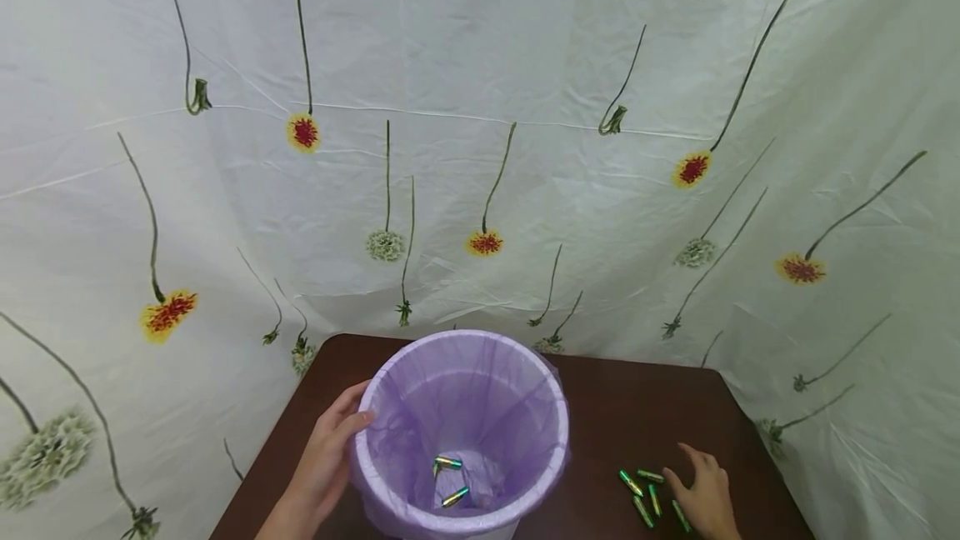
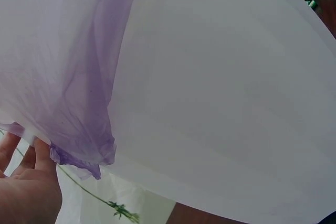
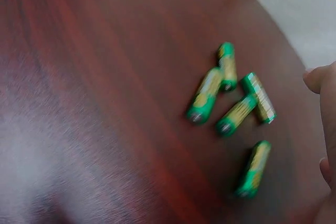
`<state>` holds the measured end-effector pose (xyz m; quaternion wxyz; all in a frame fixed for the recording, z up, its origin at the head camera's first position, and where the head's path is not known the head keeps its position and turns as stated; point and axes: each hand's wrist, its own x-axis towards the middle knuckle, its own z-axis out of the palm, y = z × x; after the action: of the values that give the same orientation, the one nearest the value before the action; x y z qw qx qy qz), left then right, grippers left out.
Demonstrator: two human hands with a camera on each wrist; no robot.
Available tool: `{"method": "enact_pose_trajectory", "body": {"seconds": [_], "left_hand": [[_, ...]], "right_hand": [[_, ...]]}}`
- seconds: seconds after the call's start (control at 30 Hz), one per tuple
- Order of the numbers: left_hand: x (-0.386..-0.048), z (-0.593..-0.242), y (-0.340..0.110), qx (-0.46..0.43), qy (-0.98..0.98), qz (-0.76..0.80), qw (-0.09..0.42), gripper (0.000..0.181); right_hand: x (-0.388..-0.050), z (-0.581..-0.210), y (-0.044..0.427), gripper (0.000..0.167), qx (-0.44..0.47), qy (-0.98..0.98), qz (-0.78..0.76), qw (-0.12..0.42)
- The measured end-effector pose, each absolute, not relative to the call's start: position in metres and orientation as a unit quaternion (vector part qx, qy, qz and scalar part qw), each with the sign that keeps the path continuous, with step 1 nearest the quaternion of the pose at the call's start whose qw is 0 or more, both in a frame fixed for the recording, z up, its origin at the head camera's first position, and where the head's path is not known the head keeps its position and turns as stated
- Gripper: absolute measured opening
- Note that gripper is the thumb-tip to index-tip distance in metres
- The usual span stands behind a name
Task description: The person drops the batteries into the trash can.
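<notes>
Batteries (image 1: 630, 482) lie between bin (image 1: 560, 440) and table edge (image 1: 750, 440); right fingers (image 1: 697, 458) spread, empty; left fingers (image 1: 351, 425) grip bin's rim (image 1: 384, 500).

The left hand (image 1: 326, 452) grips a purple-lined bin (image 1: 465, 523) with batteries (image 1: 454, 497) inside; the right hand (image 1: 708, 490) is just beside five green batteries (image 1: 642, 512) on the brown worktop (image 1: 615, 407).

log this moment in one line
left grip: holds bin by rim | right grip: empty, near five batteries on table | bin: more batteries inside

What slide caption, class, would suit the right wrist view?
Five green-and-gold batteries lie loosely grouped on a reddish-brown table.
</notes>
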<state>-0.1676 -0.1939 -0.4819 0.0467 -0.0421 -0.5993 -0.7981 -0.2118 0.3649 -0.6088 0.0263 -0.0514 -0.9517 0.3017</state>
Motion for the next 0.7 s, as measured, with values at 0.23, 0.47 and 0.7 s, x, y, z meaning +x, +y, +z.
{"method": "enact_pose_trajectory", "body": {"seconds": [0.23,0.47,0.7], "left_hand": [[-0.168,-0.481,-0.193,-0.036,-0.600,-0.798,0.046,0.042],[-0.167,-0.481,-0.193,-0.034,-0.599,-0.799,0.043,0.042],[-0.166,-0.481,-0.193,-0.038,-0.593,-0.803,0.042,0.041]], "right_hand": [[-0.204,-0.633,0.370,0.081,-0.086,-0.955,0.285,-0.009],[-0.200,-0.646,0.370,0.082,-0.128,-0.947,0.291,-0.038],[-0.198,-0.657,0.367,0.068,-0.156,-0.948,0.277,-0.013]]}}
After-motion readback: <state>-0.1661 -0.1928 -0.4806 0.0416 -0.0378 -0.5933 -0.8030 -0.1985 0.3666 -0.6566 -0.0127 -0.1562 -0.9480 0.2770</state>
